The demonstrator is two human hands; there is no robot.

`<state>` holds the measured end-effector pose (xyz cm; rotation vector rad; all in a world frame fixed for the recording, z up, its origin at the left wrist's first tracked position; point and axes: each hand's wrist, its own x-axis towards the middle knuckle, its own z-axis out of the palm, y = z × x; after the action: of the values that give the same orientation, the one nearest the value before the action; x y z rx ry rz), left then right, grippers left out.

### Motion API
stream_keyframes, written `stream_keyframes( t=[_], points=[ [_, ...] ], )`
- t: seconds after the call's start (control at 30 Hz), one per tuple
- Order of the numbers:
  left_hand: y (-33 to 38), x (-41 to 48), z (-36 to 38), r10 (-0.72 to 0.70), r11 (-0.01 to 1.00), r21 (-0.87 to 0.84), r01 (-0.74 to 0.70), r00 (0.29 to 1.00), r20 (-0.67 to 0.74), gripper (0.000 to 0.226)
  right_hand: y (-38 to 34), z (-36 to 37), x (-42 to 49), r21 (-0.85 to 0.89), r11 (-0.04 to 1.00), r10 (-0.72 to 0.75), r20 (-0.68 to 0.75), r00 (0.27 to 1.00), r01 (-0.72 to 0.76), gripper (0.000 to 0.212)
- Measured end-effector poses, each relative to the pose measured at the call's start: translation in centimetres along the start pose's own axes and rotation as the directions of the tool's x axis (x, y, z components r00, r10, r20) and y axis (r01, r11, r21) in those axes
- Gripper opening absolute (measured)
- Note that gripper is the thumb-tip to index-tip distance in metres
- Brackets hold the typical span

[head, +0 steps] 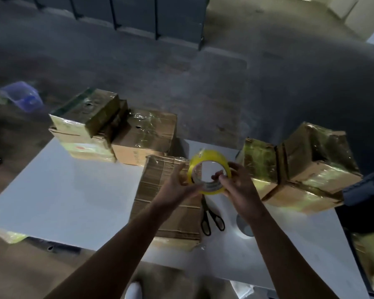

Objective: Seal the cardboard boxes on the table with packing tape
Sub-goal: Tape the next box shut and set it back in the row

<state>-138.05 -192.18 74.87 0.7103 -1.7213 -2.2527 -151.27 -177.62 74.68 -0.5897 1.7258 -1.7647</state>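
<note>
Head view: tape roll [208, 172] above table edge [73, 244].

Dim, soft-blurred, glare on tape-wrapped boxes [300, 167]

Left half of counter [58, 190] open, easy pass. Taped boxes [117, 130] block far-left edge, another cluster [300, 167] blocks right. Flat cardboard box [160, 190] fills centre; scissors [209, 219] just beside it.
</note>
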Motion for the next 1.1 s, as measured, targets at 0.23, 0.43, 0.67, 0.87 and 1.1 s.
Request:
stream_keyframes(
  t=[0.23, 0.43, 0.67, 0.87, 1.1],
  points=[
    [3.1, -1.0, -6.2, 0.071, 0.997, 0.039, -0.065, 0.978, -0.195, 0.059, -1.4, 2.8, 1.3, -0.309, 0.933, -0.155, 0.122, 0.980, 0.186, 0.047],
    [4.4, -0.9, -8.5, 0.039, 0.996, 0.083, -0.031, 0.995, -0.092, 0.057, -2.3, 5.3, 2.0, -0.427, 0.853, -0.211, 0.244, 0.946, 0.301, 0.048],
    [3.8, -1.1, -10.2, 0.042, 0.999, 0.011, -0.042, 0.996, -0.080, 0.010, -2.2, 6.7, 2.0, -0.507, 0.785, -0.236, 0.286, 0.929, 0.356, 0.048],
    [2.5, -1.2, -10.9, 0.030, 1.000, 0.002, -0.030, 0.993, -0.117, 0.013, -2.2, 7.4, 1.9, -0.593, 0.715, -0.230, 0.299, 0.926, 0.370, 0.049],
    [1.6, -1.3, -10.8, 0.028, 0.997, 0.068, -0.019, 0.990, -0.140, 0.013, -2.1, 7.3, 1.8, -0.609, 0.708, -0.195, 0.317, 0.928, 0.356, 0.049]
  ],
)
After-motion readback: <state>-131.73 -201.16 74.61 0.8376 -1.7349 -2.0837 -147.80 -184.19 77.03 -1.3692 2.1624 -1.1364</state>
